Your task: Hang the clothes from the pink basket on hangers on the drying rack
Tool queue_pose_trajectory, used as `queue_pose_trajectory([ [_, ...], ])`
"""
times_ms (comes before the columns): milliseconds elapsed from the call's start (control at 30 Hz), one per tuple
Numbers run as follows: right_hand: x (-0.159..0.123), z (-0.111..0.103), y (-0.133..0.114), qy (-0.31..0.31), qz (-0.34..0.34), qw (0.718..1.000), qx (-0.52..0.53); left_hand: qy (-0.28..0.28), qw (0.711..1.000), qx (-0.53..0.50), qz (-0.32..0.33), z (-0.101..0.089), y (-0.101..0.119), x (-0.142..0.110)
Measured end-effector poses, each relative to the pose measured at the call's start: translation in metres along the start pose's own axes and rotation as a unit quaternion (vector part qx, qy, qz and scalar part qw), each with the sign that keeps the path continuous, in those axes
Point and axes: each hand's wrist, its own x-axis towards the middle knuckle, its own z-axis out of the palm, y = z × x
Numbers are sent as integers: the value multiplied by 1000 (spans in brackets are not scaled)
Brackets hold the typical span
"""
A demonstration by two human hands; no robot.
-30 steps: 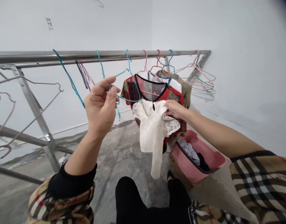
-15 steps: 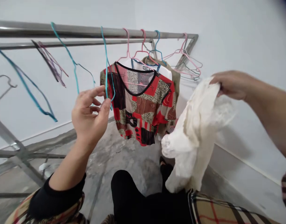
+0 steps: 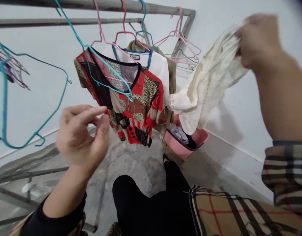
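Note:
My right hand is raised at the upper right, its fingers wrapped round a bunched cream-white garment with a lacy texture. The cloth hangs down and to the left; its exact cut is hidden in the folds. At the left, my left hand is held in the air with thumb and forefinger apart and nothing between them. Just above it a turquoise hanger dangles bare from the rail, in front of a red, black and brown patterned top on a pink hanger.
A metal rail crosses the top. Behind the patterned top hang a white shirt and an olive garment. Bare hangers hang at both ends, including another turquoise hanger. A pink basket with clothes stands by the right wall.
My left hand has let go of the turquoise hanger, which now hangs swung round across the patterned top. My right hand has lifted the white garment higher, and the pink basket has come into sight.

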Motion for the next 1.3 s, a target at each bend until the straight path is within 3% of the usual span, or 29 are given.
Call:
queue_pose_trajectory([
  [67, -27, 23, 17, -61, 7, 989, -137, -57, 998, -35, 15, 10, 11, -5],
  [133, -51, 47, 34, -196, 9, 958, -209, -129, 989, -70, 28, 24, 20, -10],
  [200, -71, 68, 42, -274, -3, 939, -209, -197, 976, -86, 28, 41, 24, -12],
  [300, -91, 90, 24, -294, -79, 944, -128, -252, 962, -103, -3, 74, 18, -10],
  [400, -100, 101, -19, -262, -167, 950, 26, -243, 960, -120, -68, 112, 3, 1],
  [467, -103, 105, -47, -253, -189, 944, 97, -216, 962, -126, -115, 137, -9, 12],
  [567, -107, 111, -73, -278, -207, 931, 119, -175, 958, -134, -185, 165, -25, 29],
  [633, -111, 114, -81, -296, -223, 923, 102, -156, 951, -149, -222, 173, -32, 38],
  [733, -120, 115, -84, -322, -230, 914, 93, -165, 940, -168, -245, 170, -34, 46],
  [833, -129, 113, -86, -364, -192, 900, 141, -178, 946, -119, -244, 155, -22, 50],
  [967, -138, 115, -92, -440, -56, 864, 237, -190, 960, 16, -207, 133, 4, 46],
  [1167, -149, 121, -99, -473, 159, 779, 378, -302, 936, 138, -114, 113, 32, 27],
  [1233, -152, 121, -101, -469, 202, 760, 401, -330, 929, 146, -84, 110, 36, 19],
  [1300, -153, 120, -103, -472, 197, 767, 388, -348, 925, 144, -49, 108, 39, 13],
])
